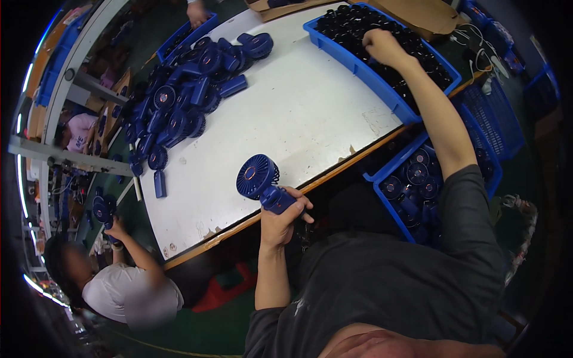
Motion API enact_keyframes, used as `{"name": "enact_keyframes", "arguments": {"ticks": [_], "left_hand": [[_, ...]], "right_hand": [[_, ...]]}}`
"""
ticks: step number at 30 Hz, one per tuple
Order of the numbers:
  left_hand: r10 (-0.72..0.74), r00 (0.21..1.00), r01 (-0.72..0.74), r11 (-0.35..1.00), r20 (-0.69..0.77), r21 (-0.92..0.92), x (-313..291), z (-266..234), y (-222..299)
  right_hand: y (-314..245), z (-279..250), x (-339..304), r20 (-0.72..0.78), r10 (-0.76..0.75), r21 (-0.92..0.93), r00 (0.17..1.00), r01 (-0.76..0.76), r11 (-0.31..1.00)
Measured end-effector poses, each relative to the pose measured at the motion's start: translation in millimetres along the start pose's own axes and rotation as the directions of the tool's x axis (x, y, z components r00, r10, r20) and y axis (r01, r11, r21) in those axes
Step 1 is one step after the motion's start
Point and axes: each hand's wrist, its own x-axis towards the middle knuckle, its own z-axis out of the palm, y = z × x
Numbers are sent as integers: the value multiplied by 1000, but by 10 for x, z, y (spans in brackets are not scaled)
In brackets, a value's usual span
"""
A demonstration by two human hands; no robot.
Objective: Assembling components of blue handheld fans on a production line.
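My left hand (280, 222) is closed round the handle of a dark blue handheld fan (252, 173), just over the near edge of the white table. Its round grille tilts up and to the left. A thin dark strap hangs below that hand. At the far right my right hand (385, 49) reaches into a shallow blue tray (358, 67) full of small black parts (343, 28). Its fingers are curled down and pressed together among the parts; what they pinch is hidden.
A heap of blue handheld fans (197, 83) covers the table's left side. A blue crate (382, 200) of fans stands beside me at the right. A person in a white shirt (128, 292) holds a fan at lower left. Another person's hand (196, 13) is at the far side.
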Motion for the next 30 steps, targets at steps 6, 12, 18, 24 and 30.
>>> {"name": "enact_keyframes", "arguments": {"ticks": [6,12,18,24,30], "left_hand": [[29,985,-28,1000,-169,6,359,180,-39],[32,980,-48,996,-196,-75,639,196,-89],[-26,980,31,999,-199,19,567,132,-91],[104,943,-49,983,-315,178,548,17,-131],[122,938,-67,982,-325,175,329,-44,-136]], "right_hand": [[-794,-170,-559,-64,4,637,998,37,770],[-2042,248,-1815,29,-365,835,930,178,520],[-2083,486,-2057,113,-244,933,963,-18,361],[-1679,609,-1868,28,4,781,1000,-24,624],[-1729,479,-2271,-3,-334,478,943,294,828]]}}
